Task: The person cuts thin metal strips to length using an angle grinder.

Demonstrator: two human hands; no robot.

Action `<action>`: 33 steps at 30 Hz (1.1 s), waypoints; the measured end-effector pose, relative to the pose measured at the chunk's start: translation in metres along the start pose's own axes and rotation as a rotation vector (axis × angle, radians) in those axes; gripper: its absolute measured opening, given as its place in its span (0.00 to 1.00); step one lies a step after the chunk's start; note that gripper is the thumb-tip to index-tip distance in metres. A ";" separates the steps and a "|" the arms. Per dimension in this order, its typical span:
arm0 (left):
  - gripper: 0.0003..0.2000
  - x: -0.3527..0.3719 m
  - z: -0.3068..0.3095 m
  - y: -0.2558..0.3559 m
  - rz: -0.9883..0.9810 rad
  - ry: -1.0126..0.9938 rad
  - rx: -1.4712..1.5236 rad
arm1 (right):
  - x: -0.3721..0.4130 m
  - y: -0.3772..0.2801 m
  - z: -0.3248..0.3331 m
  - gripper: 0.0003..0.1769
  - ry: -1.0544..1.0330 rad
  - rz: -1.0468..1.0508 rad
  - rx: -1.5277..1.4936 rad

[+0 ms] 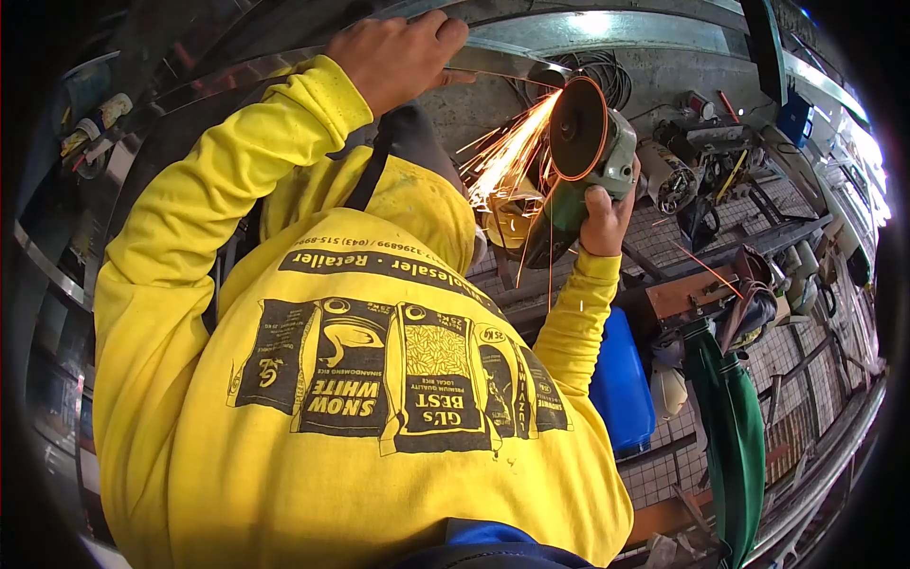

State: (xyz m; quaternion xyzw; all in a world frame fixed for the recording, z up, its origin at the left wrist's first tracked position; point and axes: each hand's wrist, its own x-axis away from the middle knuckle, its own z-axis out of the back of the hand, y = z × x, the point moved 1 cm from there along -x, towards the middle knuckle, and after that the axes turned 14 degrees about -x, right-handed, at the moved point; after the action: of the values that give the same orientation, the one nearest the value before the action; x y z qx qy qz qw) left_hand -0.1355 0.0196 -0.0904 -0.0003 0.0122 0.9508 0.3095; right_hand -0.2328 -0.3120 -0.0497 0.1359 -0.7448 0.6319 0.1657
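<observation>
A green angle grinder [616, 152] is in my right hand [609, 213], which is wrapped round its body. Its round disc [578, 128] meets the end of a metal bar [507, 64], and bright orange sparks [517, 156] stream down and to the left. My left hand [403, 59] is closed on the same bar at its left part, with fingers above and thumb below. A yellow long-sleeved shirt [218, 427] with black print covers my body and arms.
A blue container [621, 384] and green cloth [725, 436] lie at the lower right. Tools and scrap surround a metal canister [668, 175] on the right. Coiled cable [602, 76] lies behind the disc. Long metal bars [616, 33] cross the top.
</observation>
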 end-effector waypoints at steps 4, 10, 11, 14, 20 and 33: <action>0.26 0.000 0.001 -0.001 -0.001 -0.007 0.004 | -0.001 -0.001 0.000 0.57 -0.007 0.013 0.014; 0.26 0.000 0.000 -0.001 0.002 0.001 0.012 | 0.000 -0.004 -0.006 0.57 0.028 -0.017 -0.030; 0.26 -0.001 0.001 -0.001 0.004 0.007 0.009 | 0.000 -0.005 -0.005 0.57 0.021 -0.010 -0.008; 0.26 0.000 -0.001 -0.001 -0.004 -0.014 -0.005 | -0.002 -0.006 -0.005 0.56 0.008 0.014 0.009; 0.27 -0.002 0.001 0.000 -0.005 -0.015 -0.003 | -0.003 -0.009 -0.009 0.55 0.037 -0.021 -0.030; 0.27 -0.001 0.000 0.001 0.012 -0.023 0.012 | -0.003 -0.005 -0.004 0.56 0.020 -0.019 0.008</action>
State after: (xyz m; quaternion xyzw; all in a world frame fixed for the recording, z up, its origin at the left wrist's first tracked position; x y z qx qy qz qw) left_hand -0.1355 0.0184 -0.0906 0.0123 0.0145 0.9525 0.3038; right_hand -0.2278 -0.3087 -0.0455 0.1375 -0.7393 0.6346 0.1787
